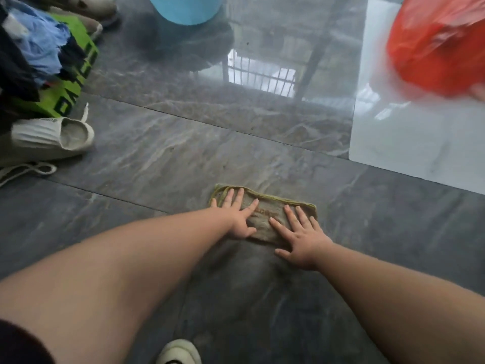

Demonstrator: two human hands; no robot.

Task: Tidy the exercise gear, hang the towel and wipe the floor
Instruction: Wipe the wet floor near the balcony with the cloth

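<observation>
Head view: both hands (273, 227) flat on rag (265, 219); shoe (52, 135), green bag (73, 82) far left.

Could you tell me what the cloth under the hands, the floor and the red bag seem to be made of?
The cloth looks like worn woven cotton or terry, matte grey-brown with a stitched yellowish hem. The floor seems to be polished veined grey stone or porcelain tile; it mirrors a window grille. The red bag looks like thin glossy plastic film, crinkled, though blurred.

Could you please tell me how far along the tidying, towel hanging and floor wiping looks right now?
Wiping is in hand: left hand and right hand press the cloth flat on the grey floor. Shoes and clothes remain on the floor. No hung towel shows.
</observation>
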